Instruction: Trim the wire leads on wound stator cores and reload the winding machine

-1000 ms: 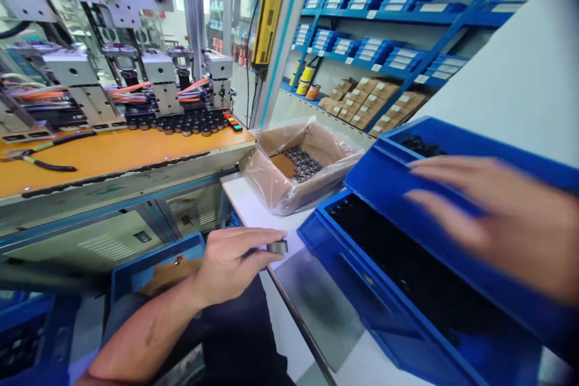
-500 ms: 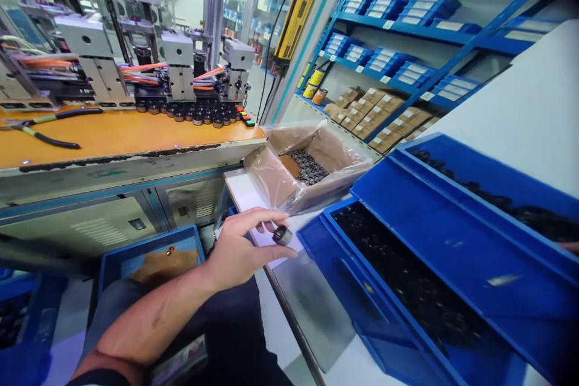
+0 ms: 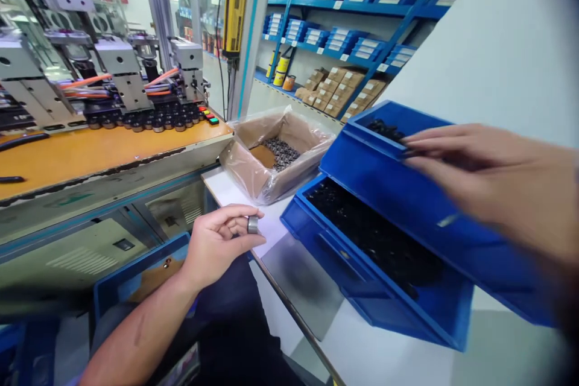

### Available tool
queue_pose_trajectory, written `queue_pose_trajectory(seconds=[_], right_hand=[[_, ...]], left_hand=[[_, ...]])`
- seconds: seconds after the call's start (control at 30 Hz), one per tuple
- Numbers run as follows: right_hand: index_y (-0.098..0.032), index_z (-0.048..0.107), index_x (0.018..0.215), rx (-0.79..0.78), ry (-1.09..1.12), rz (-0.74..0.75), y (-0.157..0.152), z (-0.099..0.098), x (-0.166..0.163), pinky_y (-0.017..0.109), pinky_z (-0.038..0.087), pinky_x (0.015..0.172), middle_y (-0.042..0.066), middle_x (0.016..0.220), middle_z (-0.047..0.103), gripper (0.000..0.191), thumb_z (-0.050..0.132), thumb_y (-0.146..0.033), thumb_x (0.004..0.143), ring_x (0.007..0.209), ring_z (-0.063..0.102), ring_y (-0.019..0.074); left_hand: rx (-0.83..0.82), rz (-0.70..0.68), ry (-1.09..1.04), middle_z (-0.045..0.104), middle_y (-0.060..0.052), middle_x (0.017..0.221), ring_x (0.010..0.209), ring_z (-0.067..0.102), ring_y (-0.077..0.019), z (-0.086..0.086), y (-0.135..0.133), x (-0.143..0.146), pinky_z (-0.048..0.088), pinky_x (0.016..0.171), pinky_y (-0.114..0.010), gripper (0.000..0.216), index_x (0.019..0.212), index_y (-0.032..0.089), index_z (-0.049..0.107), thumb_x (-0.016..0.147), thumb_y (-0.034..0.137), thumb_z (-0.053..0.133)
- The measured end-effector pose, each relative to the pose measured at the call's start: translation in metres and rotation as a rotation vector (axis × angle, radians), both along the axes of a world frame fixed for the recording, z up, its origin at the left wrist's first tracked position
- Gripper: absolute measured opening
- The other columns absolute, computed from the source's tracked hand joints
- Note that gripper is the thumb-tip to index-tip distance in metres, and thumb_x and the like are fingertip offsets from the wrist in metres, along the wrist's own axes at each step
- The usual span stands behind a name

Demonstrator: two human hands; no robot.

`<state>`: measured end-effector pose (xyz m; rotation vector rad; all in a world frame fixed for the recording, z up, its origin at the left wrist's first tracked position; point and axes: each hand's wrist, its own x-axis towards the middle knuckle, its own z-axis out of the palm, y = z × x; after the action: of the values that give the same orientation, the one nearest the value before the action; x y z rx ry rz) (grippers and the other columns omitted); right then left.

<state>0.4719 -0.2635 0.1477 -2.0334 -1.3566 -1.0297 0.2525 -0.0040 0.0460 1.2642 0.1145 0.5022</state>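
My left hand [image 3: 221,244] pinches a small metal ring [image 3: 252,225] between thumb and fingers, over the edge of the white table [image 3: 271,223]. The ring is silvery with a dark rim. My right hand [image 3: 488,172], smeared by motion, is at the upper blue bin [image 3: 384,172], its thumb and fingertips closed together over the near rim. Something dark shows at those fingertips, too blurred to name. Black parts [image 3: 384,129] lie in that bin. Below it the lower blue bin [image 3: 344,253] holds a heap of small black pieces [image 3: 375,235].
A plastic-lined carton [image 3: 266,184] with small metallic parts stands behind the bins. To the left, an orange bench [image 3: 113,148] carries machine fixtures and rows of black round parts [image 3: 158,120]. Another blue bin [image 3: 108,289] sits low by my legs. Shelves [image 3: 344,6] stand behind.
My right hand has come into view from the right, up to the upper bin. The view has swung right, and my left hand still holds the ring, now turned more side-on.
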Motion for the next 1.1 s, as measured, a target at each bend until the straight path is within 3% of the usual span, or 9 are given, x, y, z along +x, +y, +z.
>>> queue_pose_trajectory(seconds=[0.1,0.17,0.33,0.53,0.7,1.1], right_hand=[[-0.015,0.073,0.094,-0.082,0.163,0.317,0.055,-0.031,-0.059,0.026,0.059,0.073,0.008,0.089,0.074,0.009,0.070,-0.014,0.085,0.080,0.071,0.0153],[-0.014,0.069,0.093,-0.024,0.243,0.401,0.079,-0.053,-0.086,0.026,0.060,0.072,0.008,0.087,0.072,0.008,0.067,-0.010,0.086,0.079,0.070,0.0146],[-0.012,0.064,0.093,0.042,0.211,0.547,0.083,-0.084,-0.107,0.028,0.061,0.070,0.009,0.084,0.069,0.009,0.068,-0.009,0.086,0.080,0.067,0.0156],[-0.009,0.065,0.099,0.038,0.260,0.613,0.074,-0.086,-0.104,0.032,0.064,0.075,0.013,0.092,0.070,0.013,0.062,-0.006,0.087,0.089,0.068,0.0181],[-0.005,0.064,0.101,0.031,0.223,0.674,0.073,-0.084,-0.105,0.036,0.064,0.076,0.016,0.091,0.071,0.017,0.058,0.000,0.086,0.091,0.068,0.0201],[-0.006,0.068,0.095,-0.020,-0.048,0.677,0.064,-0.086,-0.105,0.036,0.067,0.078,0.016,0.090,0.073,0.013,0.060,-0.003,0.085,0.092,0.072,0.0231]], left_hand=[[-0.006,-0.025,0.009,0.079,-0.007,0.087,0.068,0.071,-0.0131,-0.001,-0.010,0.001,0.059,0.065,-0.022,0.033,0.091,0.015,0.078,0.061,0.008,0.086],[0.002,-0.027,0.014,0.080,-0.007,0.091,0.074,0.075,-0.0156,-0.003,-0.016,0.000,0.061,0.071,-0.023,0.034,0.093,0.017,0.077,0.061,0.008,0.086],[0.012,-0.018,0.040,0.081,-0.007,0.091,0.080,0.077,-0.0204,-0.011,-0.027,0.003,0.064,0.077,-0.028,0.036,0.094,0.017,0.077,0.060,0.011,0.088],[-0.106,-0.049,-0.022,0.081,-0.009,0.090,0.081,0.078,-0.0226,-0.014,-0.034,0.019,0.065,0.076,-0.029,0.035,0.090,0.016,0.077,0.057,0.010,0.089],[-0.098,-0.084,-0.072,0.080,-0.008,0.095,0.084,0.077,-0.0204,-0.012,-0.033,0.018,0.064,0.076,-0.024,0.039,0.093,0.019,0.078,0.059,0.005,0.088],[-0.073,-0.125,-0.059,0.080,-0.008,0.095,0.083,0.078,-0.0224,-0.004,-0.035,0.009,0.065,0.075,-0.025,0.039,0.093,0.019,0.079,0.058,0.003,0.087]])
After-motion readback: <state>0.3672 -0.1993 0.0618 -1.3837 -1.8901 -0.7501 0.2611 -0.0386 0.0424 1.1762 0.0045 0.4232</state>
